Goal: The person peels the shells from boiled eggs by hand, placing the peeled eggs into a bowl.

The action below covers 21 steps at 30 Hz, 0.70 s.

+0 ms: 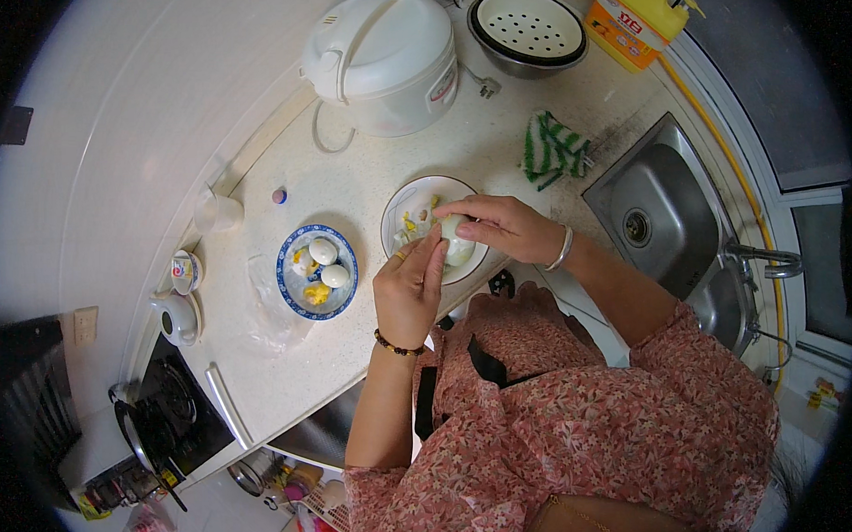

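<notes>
A pale, whitish-green egg (456, 230) is held between both hands above a white bowl (390, 214) with a thin dark rim. My left hand (410, 287) grips the egg's left side with the fingertips pinched together. Thumb and fingers of my right hand (513, 228) close on it from the right. Yellow and brown bits (414, 221) and shell-like fragments lie in the bowl, partly hidden by the hands. To the left stands a blue-rimmed bowl (283, 271), holding peeled white eggs (335, 276) and broken pieces with yellow yolk (316, 293).
A white rice cooker (390, 56) stands at the back, beside a colander (527, 27) in a metal basin. A green-striped cloth (552, 149) lies near the steel sink (649, 216) on the right. Leftward are a clear plastic bag (273, 310), a cup (218, 210) and a black stove (181, 398).
</notes>
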{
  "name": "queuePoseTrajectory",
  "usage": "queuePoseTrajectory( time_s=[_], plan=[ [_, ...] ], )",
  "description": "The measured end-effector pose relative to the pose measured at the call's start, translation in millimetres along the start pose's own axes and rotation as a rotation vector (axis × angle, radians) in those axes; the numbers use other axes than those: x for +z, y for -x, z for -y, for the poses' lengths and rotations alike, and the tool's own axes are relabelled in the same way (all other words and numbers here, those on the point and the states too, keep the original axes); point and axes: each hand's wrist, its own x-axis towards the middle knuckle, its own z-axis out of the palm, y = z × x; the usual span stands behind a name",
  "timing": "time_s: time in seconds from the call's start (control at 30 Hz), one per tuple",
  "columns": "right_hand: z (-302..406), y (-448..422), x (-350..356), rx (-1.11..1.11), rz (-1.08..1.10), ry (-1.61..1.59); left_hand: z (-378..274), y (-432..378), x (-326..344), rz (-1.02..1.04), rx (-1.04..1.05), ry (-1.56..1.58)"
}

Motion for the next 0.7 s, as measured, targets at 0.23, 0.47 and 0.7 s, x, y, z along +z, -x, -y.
queuePoseTrajectory(
  time_s=[0.23, 0.47, 0.7],
  plan=[
    [2.4, 0.1, 2.0, 0.037, -0.011, -0.065, 7.8, 5.8, 4.4, -0.071, 0.048, -0.104],
    [-0.8, -0.9, 7.2, 0.098, -0.014, -0.226, 34.6, 8.2, 13.5, -0.084, -0.390, 0.450],
    [-20.4, 2.2, 8.2, 0.146, -0.036, -0.412, 31.1, 3.6, 10.9, -0.013, -0.375, 0.670]
  ],
)
